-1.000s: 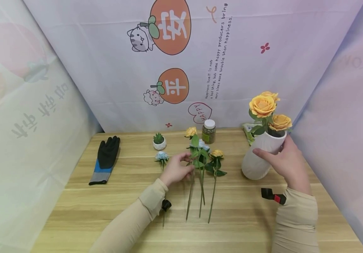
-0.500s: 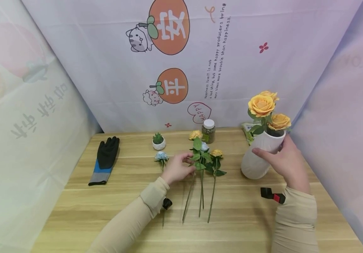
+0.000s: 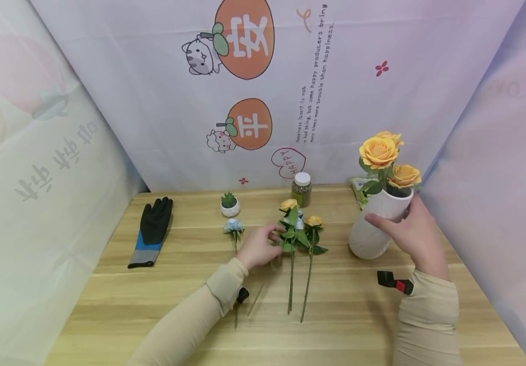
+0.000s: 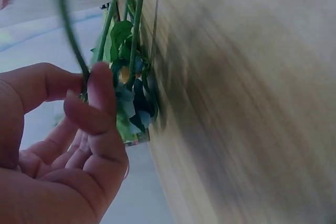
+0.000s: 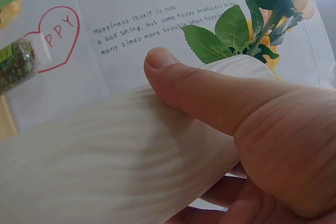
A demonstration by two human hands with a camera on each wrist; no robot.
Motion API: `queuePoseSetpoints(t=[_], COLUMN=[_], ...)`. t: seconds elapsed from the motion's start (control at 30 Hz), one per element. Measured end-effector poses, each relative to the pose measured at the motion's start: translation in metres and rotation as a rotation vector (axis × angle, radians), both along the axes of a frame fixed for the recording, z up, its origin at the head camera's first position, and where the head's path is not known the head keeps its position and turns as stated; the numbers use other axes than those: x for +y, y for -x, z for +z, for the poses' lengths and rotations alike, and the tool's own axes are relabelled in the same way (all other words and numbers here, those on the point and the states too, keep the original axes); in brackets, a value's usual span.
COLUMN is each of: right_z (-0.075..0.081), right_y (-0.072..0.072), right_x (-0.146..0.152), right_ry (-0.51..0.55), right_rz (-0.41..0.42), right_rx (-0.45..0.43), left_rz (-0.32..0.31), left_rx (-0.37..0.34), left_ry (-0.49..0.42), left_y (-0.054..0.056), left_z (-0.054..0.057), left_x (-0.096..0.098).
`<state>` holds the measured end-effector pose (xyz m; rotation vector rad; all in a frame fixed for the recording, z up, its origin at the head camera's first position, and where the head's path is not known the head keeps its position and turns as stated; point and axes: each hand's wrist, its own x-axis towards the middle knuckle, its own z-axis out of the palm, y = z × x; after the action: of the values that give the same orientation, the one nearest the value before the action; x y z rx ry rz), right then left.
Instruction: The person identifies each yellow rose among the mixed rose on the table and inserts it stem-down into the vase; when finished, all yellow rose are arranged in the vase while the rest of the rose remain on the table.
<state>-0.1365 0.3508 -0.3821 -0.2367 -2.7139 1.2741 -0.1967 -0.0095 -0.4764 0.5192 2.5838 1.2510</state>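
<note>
While the left hand (image 3: 259, 246) pinched the slender green stem (image 4: 69, 30) of a small yellow rose (image 3: 289, 204), the ridged white cylindrical vase (image 3: 369, 236) was well off to that hand's right, its upper part gripped by the right hand (image 3: 420, 244). Much nearer the left hand, the small rose slanted, bloom far and rightward, stem end near and leftward; the vase leaned rightward, mouth up, holding large golden-yellow roses (image 3: 379, 152).

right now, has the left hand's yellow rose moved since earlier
Yes: against the jar, its yellow bloom moved right and lower in the head view.
</note>
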Motion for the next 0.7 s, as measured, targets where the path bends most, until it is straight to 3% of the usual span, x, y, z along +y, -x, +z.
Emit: queuePoseSetpoints(t=[0.27, 0.43, 0.7], right_z=[0.001, 0.003, 0.000], right_y=[0.002, 0.004, 0.002], right_x=[0.001, 0.001, 0.000], right_ry=[0.000, 0.010, 0.008], right_rz=[0.003, 0.000, -0.007], right_rx=[0.012, 0.016, -0.009], left_rz=[0.031, 0.038, -0.080], left_rx=[0.150, 0.176, 0.157], left_ry=[0.067, 0.069, 0.230], left_y=[-0.002, 0.002, 0.005], left_z=[0.004, 0.005, -0.012], left_x=[0.001, 0.000, 0.000])
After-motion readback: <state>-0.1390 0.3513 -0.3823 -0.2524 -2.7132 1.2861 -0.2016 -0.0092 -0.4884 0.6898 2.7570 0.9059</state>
